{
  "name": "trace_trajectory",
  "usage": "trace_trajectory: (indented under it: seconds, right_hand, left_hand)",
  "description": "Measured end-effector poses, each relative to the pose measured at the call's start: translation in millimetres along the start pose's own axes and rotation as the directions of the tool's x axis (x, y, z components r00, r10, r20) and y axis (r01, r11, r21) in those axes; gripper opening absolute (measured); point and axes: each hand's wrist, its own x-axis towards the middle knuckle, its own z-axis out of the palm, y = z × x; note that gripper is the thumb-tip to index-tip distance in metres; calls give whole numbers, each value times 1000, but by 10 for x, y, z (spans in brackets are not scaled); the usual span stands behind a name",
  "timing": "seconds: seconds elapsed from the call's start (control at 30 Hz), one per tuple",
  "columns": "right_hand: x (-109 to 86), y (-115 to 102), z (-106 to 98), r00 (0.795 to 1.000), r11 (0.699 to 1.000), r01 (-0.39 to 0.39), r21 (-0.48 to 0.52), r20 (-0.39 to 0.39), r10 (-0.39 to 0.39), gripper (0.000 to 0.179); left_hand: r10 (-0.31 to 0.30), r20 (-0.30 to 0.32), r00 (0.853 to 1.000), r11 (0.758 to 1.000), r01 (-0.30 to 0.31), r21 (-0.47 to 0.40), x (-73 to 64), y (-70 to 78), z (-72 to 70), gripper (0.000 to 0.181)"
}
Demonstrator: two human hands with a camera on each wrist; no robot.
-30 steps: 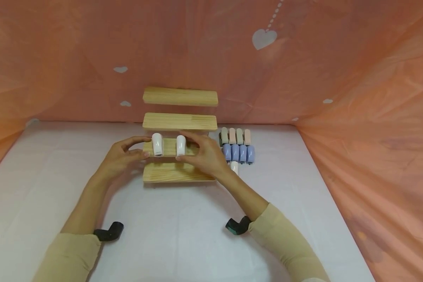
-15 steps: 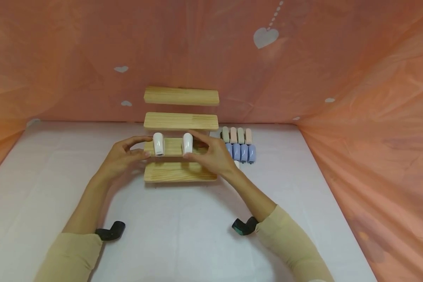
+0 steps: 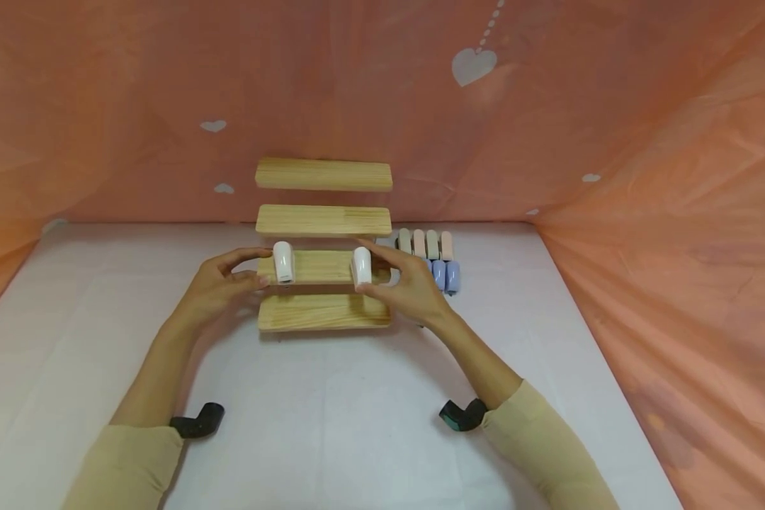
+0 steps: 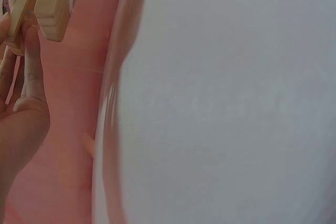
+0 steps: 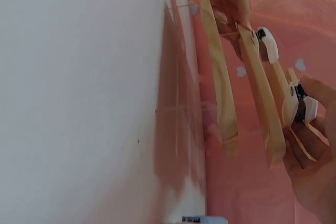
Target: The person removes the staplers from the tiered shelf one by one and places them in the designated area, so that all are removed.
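Across a tiered wooden rack run several pale boards. On the second-lowest board (image 3: 321, 267), a white mini stapler (image 3: 283, 262) stands near the left end. My left hand (image 3: 219, 280) grips that end of the board, index finger behind and thumb in front; the left wrist view shows its fingers (image 4: 32, 72) against the wood. Close to the board's right end, a second white mini stapler (image 3: 361, 266) is pinched between thumb and index finger of my right hand (image 3: 411, 287). In the right wrist view this stapler (image 5: 311, 107) stands at the board, its dark inside showing.
Right of the rack, grey-green and pink mini staplers (image 3: 418, 243) line up on the white tabletop (image 3: 331, 411). In front of them are lavender ones (image 3: 452, 276), partly hidden by my right hand. An orange-pink curtain (image 3: 357, 85) with hearts hangs behind.
My right hand has slid the second white stapler rightward along the board, from near its middle to near its right end. The left hand has kept its place.
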Motion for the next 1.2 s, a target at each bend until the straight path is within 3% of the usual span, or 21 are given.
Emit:
trace_trajectory:
  seconds: [0.37, 0.73, 1.2]
  right_hand:
    - [-177, 150, -199, 999, 1000, -22, -15, -42, 21, 67]
    - [-290, 298, -429, 995, 996, -74, -54, -66, 70, 67]
    - [-554, 471, -589, 980, 974, -187, -126, -93, 176, 67]
  left_hand:
    - [-8, -5, 1000, 1000, 9, 25, -10, 7, 7, 45]
    - [-14, 8, 1000, 998, 14, -63, -16, 20, -8, 45]
    - [-14, 4, 1000, 1000, 14, 16, -13, 18, -6, 46]
